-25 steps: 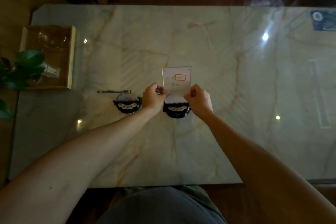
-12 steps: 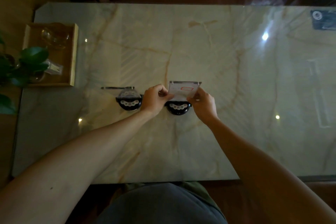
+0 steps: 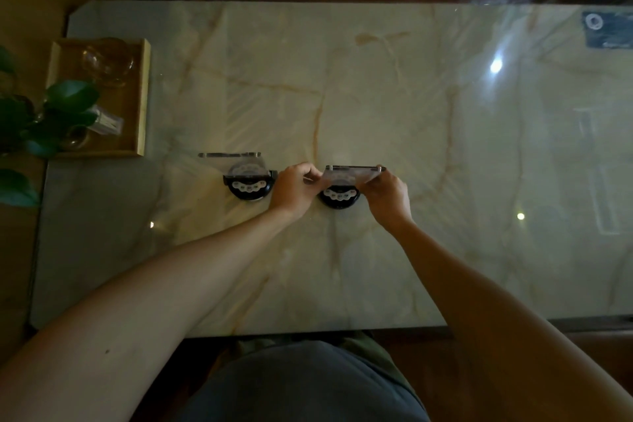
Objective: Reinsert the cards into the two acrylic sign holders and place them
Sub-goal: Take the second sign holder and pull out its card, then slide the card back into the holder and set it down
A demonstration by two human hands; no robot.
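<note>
Left hand (image 3: 293,189) and right hand (image 3: 386,195) pinch opposite side edges of 1 acrylic panel (image 3: 352,173) above its black base (image 3: 339,198); second holder (image 3: 246,178) just left; marble surface (image 3: 411,113) beyond lies bare.

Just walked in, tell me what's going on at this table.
A person is working on two acrylic sign holders with black bases on a marble table. Both hands, left hand and right hand, pinch the sides of the right sign holder above its black base. The left sign holder stands alone beside it, untouched. A wooden tray sits at the far left.
</note>
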